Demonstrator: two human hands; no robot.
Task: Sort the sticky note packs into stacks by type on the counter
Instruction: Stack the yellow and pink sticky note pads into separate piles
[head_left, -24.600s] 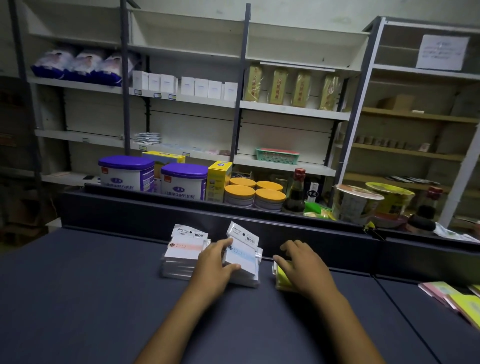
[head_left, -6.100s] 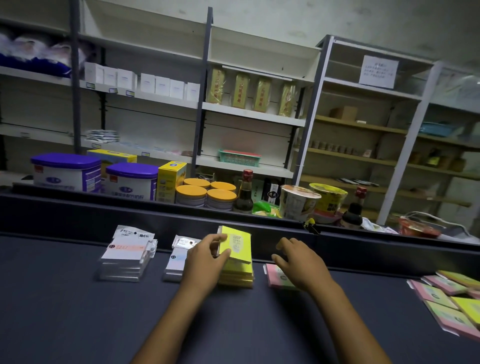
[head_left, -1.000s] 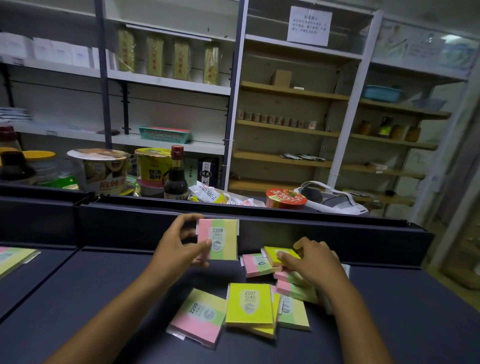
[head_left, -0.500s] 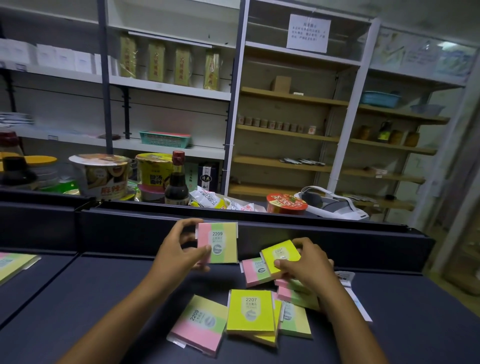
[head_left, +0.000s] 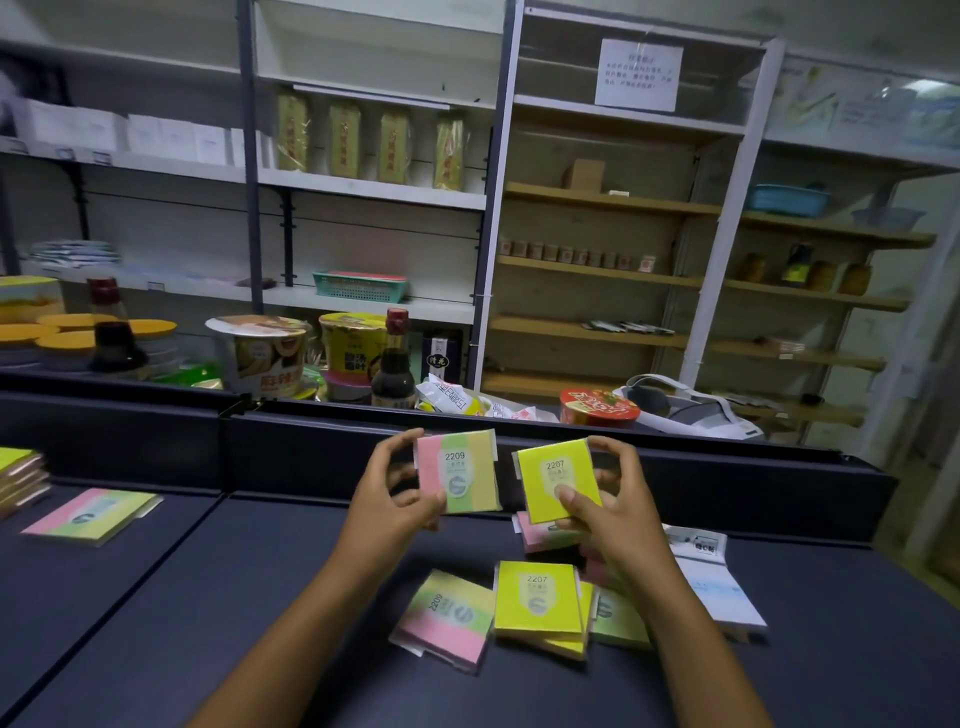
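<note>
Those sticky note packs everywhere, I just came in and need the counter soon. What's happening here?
A person is sorting them by type. The left hand holds up a pink-and-green 2209 pack, the right hand a yellow 2207 pack. More unsorted packs lie on the counter below.

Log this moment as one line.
left hand: holds pink-green pack | right hand: holds yellow pack | both raised over loose packs | counter: sorting unfinished

Left hand (head_left: 400, 496) raised, fingers pinching, right hand (head_left: 613, 501) raised alongside, fingers pinching
</note>
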